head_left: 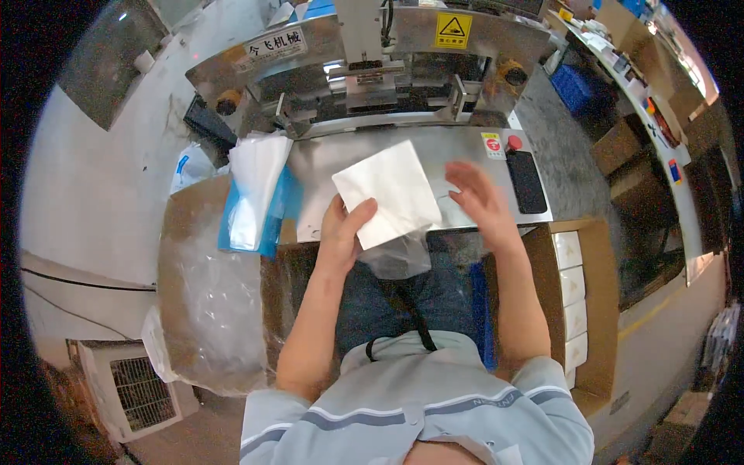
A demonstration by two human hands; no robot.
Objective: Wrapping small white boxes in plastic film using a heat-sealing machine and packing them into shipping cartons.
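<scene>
My left hand grips a white square pack, thumb on its upper face and fingers beneath. The pack looks like a stack of folded paper napkins and is held tilted over the front of the metal table. Below its lower edge hangs clear plastic film; whether it wraps the pack I cannot tell. To the right of the pack, apart from it, my right hand is raised with fingers spread and nothing in them. Nearby on the left lie clear plastic bags on a blue sheet.
A metal machine spans the back of the table. A red button and black phone are at the table's right. Cardboard boxes flank me: the left one holds clear plastic, the right one several white packs.
</scene>
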